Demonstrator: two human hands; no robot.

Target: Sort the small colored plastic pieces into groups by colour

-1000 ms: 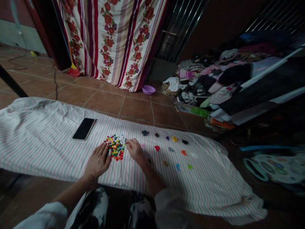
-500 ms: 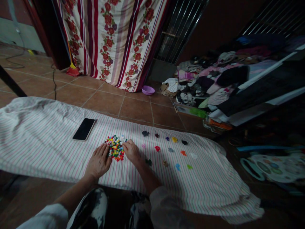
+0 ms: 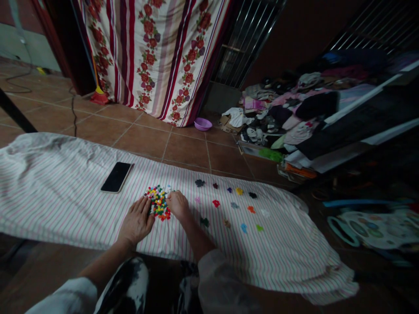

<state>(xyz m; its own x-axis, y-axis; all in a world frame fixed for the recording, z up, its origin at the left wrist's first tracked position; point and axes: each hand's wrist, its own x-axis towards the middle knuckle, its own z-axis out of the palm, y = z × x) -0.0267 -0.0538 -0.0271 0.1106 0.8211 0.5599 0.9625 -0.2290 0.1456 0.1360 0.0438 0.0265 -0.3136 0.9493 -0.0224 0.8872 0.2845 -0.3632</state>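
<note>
A mixed pile of small coloured pieces (image 3: 159, 201) lies on the striped cloth (image 3: 81, 209). My left hand (image 3: 136, 221) rests flat at the pile's left edge, fingers stretched out and holding nothing. At the right edge, my right hand (image 3: 178, 205) has its fingers pinched together among the pieces; whatever they hold is hidden. Right of the hands lie small single-colour heaps, among them a dark grey heap (image 3: 199, 183), a red heap (image 3: 216, 203), a yellow heap (image 3: 239, 191), an orange heap (image 3: 251, 209), a blue heap (image 3: 244, 228) and a dark green heap (image 3: 204, 222).
A phone (image 3: 116, 177) lies on the cloth left of the pile. Beyond the table's far edge are a purple basin (image 3: 203, 124) on the tiled floor, a flowered curtain (image 3: 150, 56) and a heap of clothes (image 3: 278, 109). A pale plastic item (image 3: 373, 229) is at right.
My right hand has shifted very slightly left along the pile's edge, still pinched. My left hand stays almost where it was.
</note>
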